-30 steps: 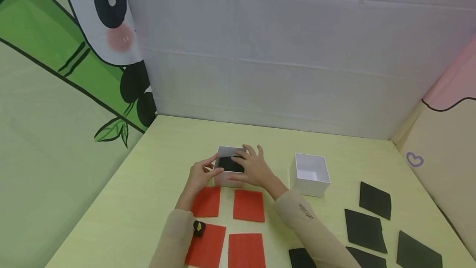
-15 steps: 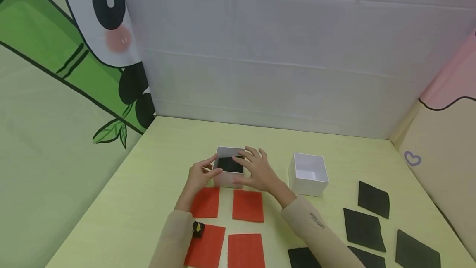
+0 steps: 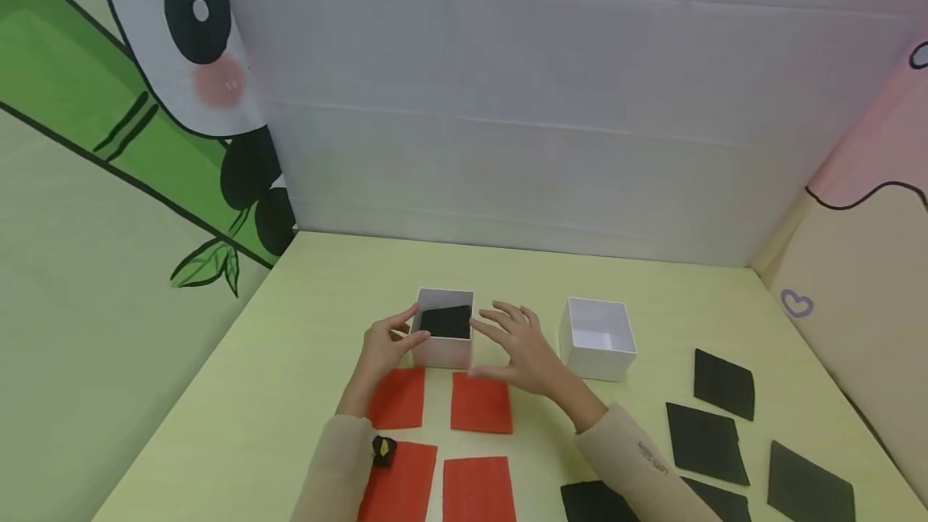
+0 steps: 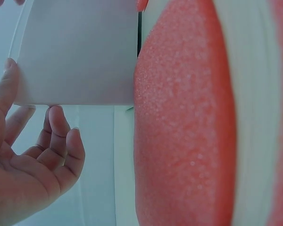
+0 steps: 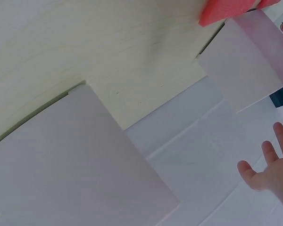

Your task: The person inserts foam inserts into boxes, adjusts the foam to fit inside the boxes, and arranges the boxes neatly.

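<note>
A white box [image 3: 442, 354] stands in the middle of the table with a black square sheet [image 3: 445, 323] inside. My left hand [image 3: 380, 350] holds its near left corner, thumb at the front rim and fingers along the left side. In the left wrist view, the thumb of the left hand [image 4: 37, 160] rests on the box's face, the other fingers bent at its edge. My right hand [image 3: 524, 354] is spread beside the box's right side, holding nothing. In the right wrist view, the fingers of the right hand [image 5: 276, 172] are apart from the box.
A second white box [image 3: 600, 364] stands to the right, with nothing seen inside. Red squares [image 3: 482, 403] lie in front of the first box. Several black squares [image 3: 706, 443] lie at the right. A pale backdrop [image 3: 493, 143] closes off the far edge.
My right hand has drawn back from over the first box's opening to the right, uncovering more of the black sheet. The left hand has kept its hold on the corner.
</note>
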Tool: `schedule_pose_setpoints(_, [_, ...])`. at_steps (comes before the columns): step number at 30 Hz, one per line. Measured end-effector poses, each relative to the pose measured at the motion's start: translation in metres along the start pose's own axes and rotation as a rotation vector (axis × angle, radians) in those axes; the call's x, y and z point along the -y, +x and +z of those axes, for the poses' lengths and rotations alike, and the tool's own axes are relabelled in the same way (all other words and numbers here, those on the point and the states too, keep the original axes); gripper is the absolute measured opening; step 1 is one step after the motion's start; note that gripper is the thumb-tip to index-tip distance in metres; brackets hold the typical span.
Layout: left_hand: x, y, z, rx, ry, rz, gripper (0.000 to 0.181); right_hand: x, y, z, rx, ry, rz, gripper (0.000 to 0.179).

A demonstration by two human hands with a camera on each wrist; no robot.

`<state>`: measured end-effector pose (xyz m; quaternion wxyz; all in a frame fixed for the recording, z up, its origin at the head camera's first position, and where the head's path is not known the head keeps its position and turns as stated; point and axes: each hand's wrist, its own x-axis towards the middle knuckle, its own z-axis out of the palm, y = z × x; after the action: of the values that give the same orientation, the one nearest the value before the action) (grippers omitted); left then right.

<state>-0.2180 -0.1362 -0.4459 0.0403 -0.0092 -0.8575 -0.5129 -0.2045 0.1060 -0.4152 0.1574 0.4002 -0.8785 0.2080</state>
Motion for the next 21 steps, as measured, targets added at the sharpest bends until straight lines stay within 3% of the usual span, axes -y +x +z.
schedule_pose_setpoints(10, [0.003, -0.001, 0.000, 0.011, 0.003, 0.001, 0.057, 0.001, -0.029, -0.011, -0.087, 0.065, -0.005, 0.076])
schedule_pose_setpoints(21, [0.006, -0.002, -0.004, 0.021, 0.000, 0.003, 0.058, 0.013, -0.057, -0.015, -0.077, 0.100, 0.021, 0.069])
